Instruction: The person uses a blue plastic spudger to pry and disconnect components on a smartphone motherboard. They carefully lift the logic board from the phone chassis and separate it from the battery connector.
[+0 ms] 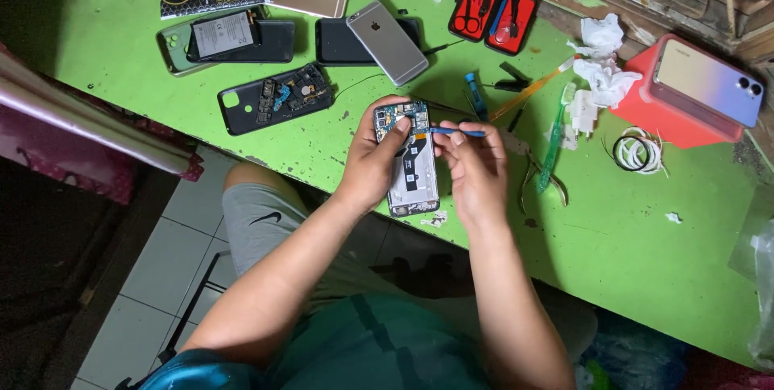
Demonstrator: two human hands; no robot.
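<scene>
1. Centre of the frame: the left hand [372, 160] wraps around the opened phone [409, 160], fingers curled on its left edge and the thumb laid across the upper part, so this hand is closed on it.
2. The phone sits just above the near edge of the green table [629, 253], back cover off, circuit board showing at the top end.
3. Its long axis runs almost straight up and down the frame, board end toward the top, bottom end toward the person.
4. The right hand [476, 168] sits just to the right of the phone, fingers pinched shut on a thin blue tool [459, 131].
5. That tool lies nearly level, crossing the phone's long axis, its tip pointing left and reaching the board near the upper right corner.
6. So the board lies left of the right hand and just above the left thumb; both hands are touching or right beside the phone.
7. Further up the frame, apart from both hands, lie another opened black phone [276, 98], a grey phone [387, 41] and a red tool case [493, 12].
</scene>
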